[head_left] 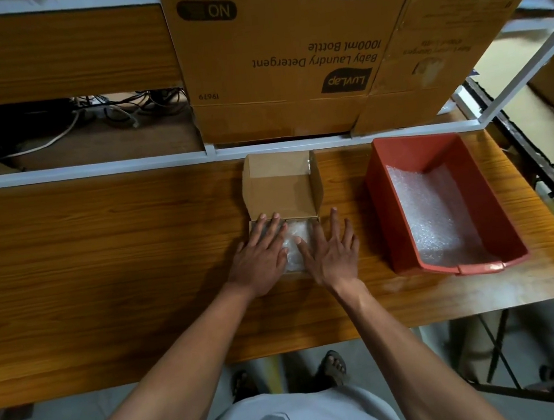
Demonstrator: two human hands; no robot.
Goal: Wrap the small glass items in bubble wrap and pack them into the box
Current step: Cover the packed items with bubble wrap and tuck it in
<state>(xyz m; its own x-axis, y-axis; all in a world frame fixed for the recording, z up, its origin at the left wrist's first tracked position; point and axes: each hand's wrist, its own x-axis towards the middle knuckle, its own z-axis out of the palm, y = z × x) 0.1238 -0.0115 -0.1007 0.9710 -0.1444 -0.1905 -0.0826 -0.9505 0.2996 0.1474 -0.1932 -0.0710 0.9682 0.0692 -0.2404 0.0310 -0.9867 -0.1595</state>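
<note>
Left hand and right hand, fingers straight and spread, press flat on the bubble-wrapped bundle lying inside the small cardboard box, apparently to seat it below the rim so the raised lid can close.

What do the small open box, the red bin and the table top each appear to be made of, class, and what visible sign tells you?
Small open box: corrugated cardboard, matte brown, judging by its creased fold lines and flaps.
Red bin: probably moulded plastic, with smooth walls and a slightly glossy rim.
Table top: wood or a wood-look laminate; grain lines run along it under a soft sheen, so which one stays open.
</note>
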